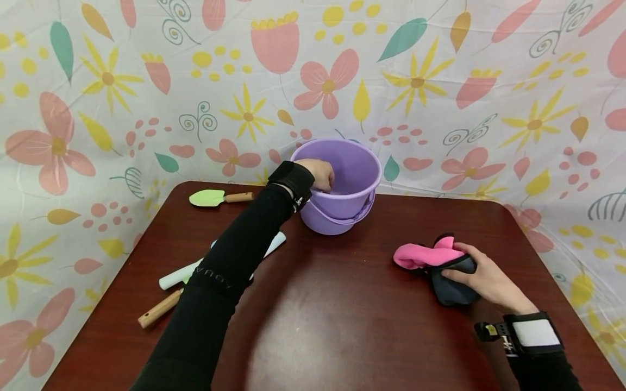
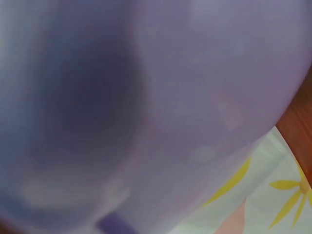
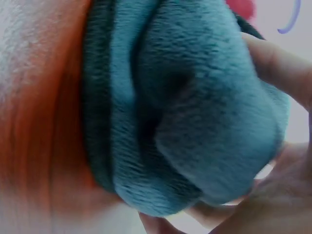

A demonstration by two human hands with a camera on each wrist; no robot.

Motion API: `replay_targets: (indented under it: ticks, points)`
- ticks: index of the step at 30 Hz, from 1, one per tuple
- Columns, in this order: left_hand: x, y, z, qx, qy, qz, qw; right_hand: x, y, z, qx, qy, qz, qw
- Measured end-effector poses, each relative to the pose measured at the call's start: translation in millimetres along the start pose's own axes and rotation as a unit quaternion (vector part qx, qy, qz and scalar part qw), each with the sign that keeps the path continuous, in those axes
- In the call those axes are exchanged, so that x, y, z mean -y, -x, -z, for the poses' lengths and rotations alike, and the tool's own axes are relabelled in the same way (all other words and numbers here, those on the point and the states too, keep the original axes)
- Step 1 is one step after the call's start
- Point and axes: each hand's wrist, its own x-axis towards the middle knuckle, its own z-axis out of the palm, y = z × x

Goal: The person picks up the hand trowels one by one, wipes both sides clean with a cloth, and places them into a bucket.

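Observation:
A purple bucket (image 1: 337, 209) stands at the back of the table, its handle hanging down the front. My left hand (image 1: 317, 172) grips its left rim, curled fingers inside the wall; the thumb is hidden. In the left wrist view the bucket's purple wall (image 2: 219, 87) fills most of the picture. At the right, my right hand (image 1: 481, 274) holds a bunched grey cloth (image 1: 452, 288) with dark edging, thumb in front and fingers behind. Pink cloth (image 1: 425, 255) shows beside the grey. The right wrist view shows the grey plush folds (image 3: 209, 112) between the fingers.
A garden trowel (image 1: 207, 198) with a green blade and wooden handle lies at the back left. Nearer, my left sleeve partly covers a white rod-like piece (image 1: 178, 276) and another wooden handle (image 1: 158, 309). A flower-patterned sheet (image 1: 323, 98) hangs behind the brown table (image 1: 342, 320).

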Motion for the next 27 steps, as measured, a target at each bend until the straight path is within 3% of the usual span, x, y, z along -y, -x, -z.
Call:
replay_targets:
  ticks: [5,11,15,20,27]
  points:
    - [3.6,7.2,4.0,-0.036,0.023,-0.017,0.9990,8,9,10,-0.028,-0.013,0.018,0.999]
    - [10.5,27.0,2.5,-0.087,0.070,-0.064,0.9916,22,25,19,-0.049,-0.008,-0.011,0.999]
    - [16.7,44.4,-3.9,-0.148,0.120,-0.084,0.9780,29,32,21,-0.064,0.001,-0.015,0.998]
    - [25.4,77.6,-12.7,-0.222,0.159,-0.071,0.9594,35,33,17,-0.084,0.019,-0.012,0.996]
    - [43.5,120.7,-30.3,-0.267,0.204,-0.055,0.9402,35,37,14,-0.104,0.037,0.003,0.994]
